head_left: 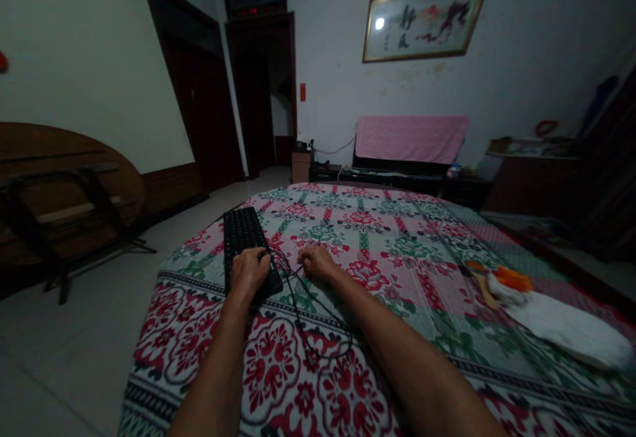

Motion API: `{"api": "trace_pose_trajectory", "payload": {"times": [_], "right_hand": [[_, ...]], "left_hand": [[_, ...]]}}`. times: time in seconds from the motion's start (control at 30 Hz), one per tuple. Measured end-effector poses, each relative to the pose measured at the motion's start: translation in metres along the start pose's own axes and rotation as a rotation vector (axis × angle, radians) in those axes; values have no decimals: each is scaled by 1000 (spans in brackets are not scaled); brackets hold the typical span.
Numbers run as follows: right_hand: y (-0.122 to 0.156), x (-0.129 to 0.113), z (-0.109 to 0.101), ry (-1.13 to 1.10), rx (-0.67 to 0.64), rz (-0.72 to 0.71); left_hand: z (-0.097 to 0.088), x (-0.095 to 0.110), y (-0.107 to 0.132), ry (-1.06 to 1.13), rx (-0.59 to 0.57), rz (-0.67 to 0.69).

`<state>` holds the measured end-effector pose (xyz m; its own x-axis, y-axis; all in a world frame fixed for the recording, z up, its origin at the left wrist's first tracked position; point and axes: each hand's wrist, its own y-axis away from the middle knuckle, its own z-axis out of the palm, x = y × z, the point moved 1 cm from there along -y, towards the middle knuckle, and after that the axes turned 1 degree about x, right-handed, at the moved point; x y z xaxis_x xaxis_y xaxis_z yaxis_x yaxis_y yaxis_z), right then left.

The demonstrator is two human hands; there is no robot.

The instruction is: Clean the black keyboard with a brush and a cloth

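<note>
The left hand (250, 270) lies over the near part of a black computer keyboard (243, 232), fingers bent and thumb by its right-hand edge; whether it grips or only rests there, I cannot tell. The right hand (317, 263) is beside it with the fingers curled inward, right next to a thin black cable (299, 321); whether the fingertips pinch the cable is hidden. The keyboard lies flat, keys up, its long side running away from the person, near the left edge of a red, green and white floral cover (407, 278). The cable bunches between the hands and loops loosely toward the person

It should handle as a light, stiff plastic slab, fairly tough, with keys that give under pressure, so the long edges look the best hold. The cable looks limp and likely to snag or tangle; its gathered strands by the right hand offer the easiest grasp

Farther right on the cover lie a white cloth-like item (566, 328) and a bright orange piece (514, 279). Beyond, a pink towel (412, 138) drapes over what looks like a flat-screen television, and a folded round wooden table (64, 152) stands at left

No brand is legible on the keyboard. The framed picture (427, 21) carries dark brushed characters, too blurred to read surely; the lit red display (253, 10) above the doorway is also unreadable
</note>
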<state>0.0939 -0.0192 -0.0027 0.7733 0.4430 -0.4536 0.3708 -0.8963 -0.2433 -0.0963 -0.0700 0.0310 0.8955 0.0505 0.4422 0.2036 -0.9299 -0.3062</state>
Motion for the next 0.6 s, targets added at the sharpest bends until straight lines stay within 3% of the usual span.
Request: {"api": "trace_pose_trajectory", "payload": {"times": [0.1, 0.3, 0.4, 0.6], "right_hand": [[11, -8, -2, -16, 22, 1], [27, -49, 5, -144, -37, -78], [33, -68, 16, -152, -59, -66], [44, -78, 27, -119, 85, -70]], "left_hand": [[6, -3, 1, -54, 25, -62], [4, -43, -8, -84, 84, -332], [6, -53, -12, -26, 44, -335], [8, -56, -20, 63, 53, -361]]}}
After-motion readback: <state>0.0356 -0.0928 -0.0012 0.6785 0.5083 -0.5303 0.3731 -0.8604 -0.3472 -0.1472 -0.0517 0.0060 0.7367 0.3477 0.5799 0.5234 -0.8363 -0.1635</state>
